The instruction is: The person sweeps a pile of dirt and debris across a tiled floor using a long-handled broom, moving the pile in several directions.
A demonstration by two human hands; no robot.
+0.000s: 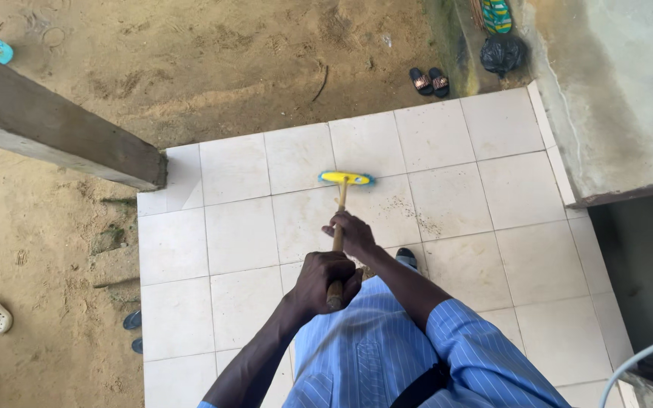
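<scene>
Closest to us, the left hand (326, 279) grips the low end of the wooden broom handle (338, 219), the right hand (353, 233) holds it higher, and the yellow brush head (346, 178) sits straight ahead on the white tiled floor (243, 234).

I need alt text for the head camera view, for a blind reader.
Two hands, left hand nearer the body and right hand further along, grip the wooden handle of a yellow-headed broom on a white tiled floor bordered by sand; black sandals lie beyond.
</scene>
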